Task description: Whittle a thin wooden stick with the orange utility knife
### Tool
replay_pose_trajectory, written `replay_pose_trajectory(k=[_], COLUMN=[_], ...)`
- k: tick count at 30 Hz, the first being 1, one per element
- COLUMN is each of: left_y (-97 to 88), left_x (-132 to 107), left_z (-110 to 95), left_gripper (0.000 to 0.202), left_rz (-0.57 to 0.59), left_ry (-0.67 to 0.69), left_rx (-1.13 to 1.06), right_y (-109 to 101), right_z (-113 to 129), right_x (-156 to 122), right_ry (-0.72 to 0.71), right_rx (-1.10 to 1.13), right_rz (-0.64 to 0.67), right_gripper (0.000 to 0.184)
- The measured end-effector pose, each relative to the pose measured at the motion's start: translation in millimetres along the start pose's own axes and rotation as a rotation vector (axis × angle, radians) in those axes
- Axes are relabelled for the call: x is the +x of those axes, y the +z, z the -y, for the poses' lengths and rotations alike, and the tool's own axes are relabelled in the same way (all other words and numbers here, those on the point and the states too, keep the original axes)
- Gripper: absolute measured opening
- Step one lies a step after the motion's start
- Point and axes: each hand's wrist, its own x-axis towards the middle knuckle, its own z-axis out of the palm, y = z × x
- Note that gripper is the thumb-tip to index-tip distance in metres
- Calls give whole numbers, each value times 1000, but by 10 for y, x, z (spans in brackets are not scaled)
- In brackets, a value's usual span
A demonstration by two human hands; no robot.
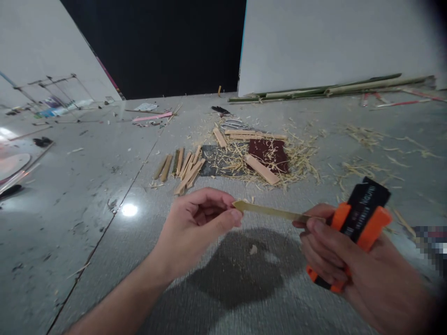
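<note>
My left hand (197, 225) pinches the left end of a thin bamboo strip (270, 212) between thumb and fingers. The strip runs level to the right, where its other end meets my right hand (335, 251). That hand grips an orange and black utility knife (359, 223) and its thumb rests on the strip. I cannot see the blade. Both hands are held above a grey concrete floor (104, 195).
Ahead on the floor lie several cut bamboo sticks (183, 167), a dark red sheet (268, 153) with shavings (296, 163) around it, and a wider wood piece (261, 169). Long bamboo poles (331, 87) lie by the white wall. Scissors (232, 123) lie further back.
</note>
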Motion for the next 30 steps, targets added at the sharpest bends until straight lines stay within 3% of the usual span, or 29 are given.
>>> replay_pose_trajectory(k=[11, 16, 21, 23, 30], left_y=[-28, -38, -47, -47, -39], left_x=[6, 5, 2, 7, 14], left_z=[32, 49, 46, 39, 15], left_gripper=[20, 20, 21, 23, 24], left_rz=[-52, -64, -55, -40, -37], left_ry=[132, 151, 153, 159, 189], left_rx=[20, 43, 69, 68, 98], right_y=[-94, -94, 100, 175, 229], right_z=[-117, -104, -54, -48, -82], right_x=[-1, -12, -164, -219, -263], right_ry=[-12, 13, 171, 198, 95], right_rx=[-115, -187, -264, -282, -421], right_rz=[33, 127, -47, -56, -71], right_gripper=[33, 37, 53, 53, 45])
